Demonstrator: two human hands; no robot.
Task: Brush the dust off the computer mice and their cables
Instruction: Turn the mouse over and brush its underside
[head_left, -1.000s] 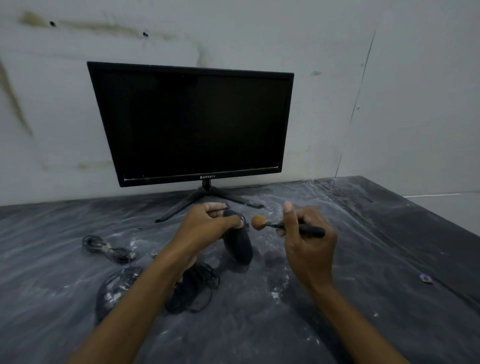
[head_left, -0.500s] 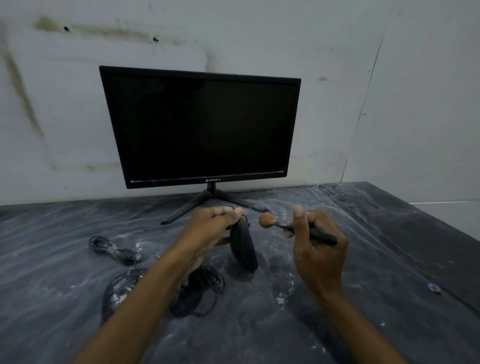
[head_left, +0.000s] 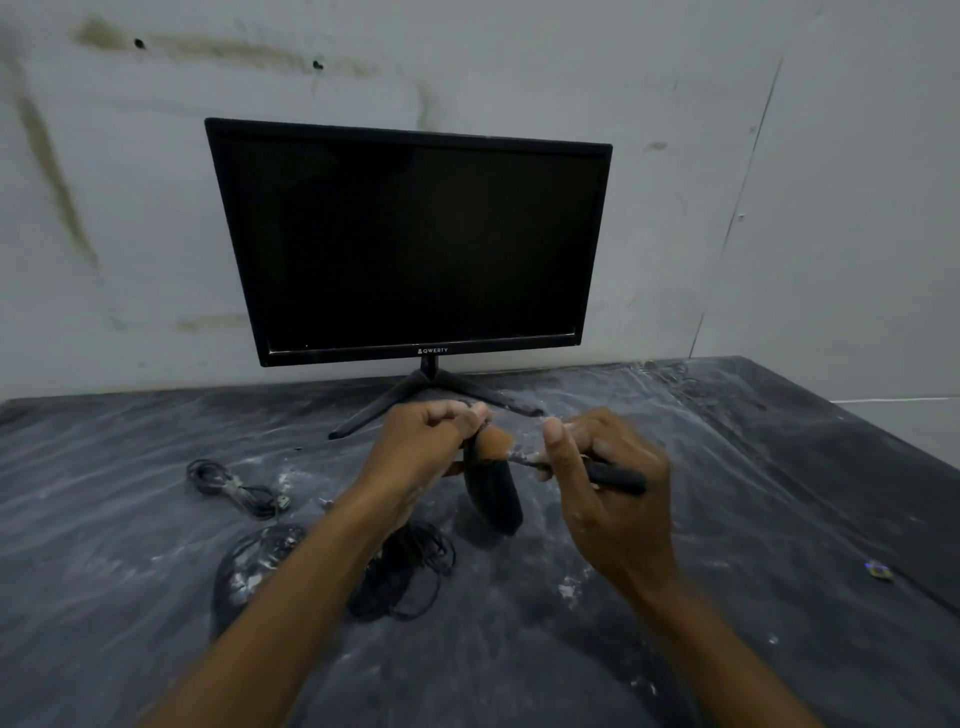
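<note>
My left hand grips the top end of a black computer mouse, holding it tilted above the dark table. My right hand holds a small brush by its black handle; the orange-brown bristles touch the upper part of the mouse next to my left fingers. The mouse's black cable lies in a loose tangle on the table below my left wrist. A second, dusty mouse rests at the left, partly hidden by my left forearm. A bundled cable lies further left.
A black monitor on a tripod stand stands against the white wall behind my hands. The dark table is streaked with white dust. A small object lies near the right edge.
The brush head has moved left from beside the mouse onto its upper part. The mouse stays in my left hand, and the view has shifted slightly.
</note>
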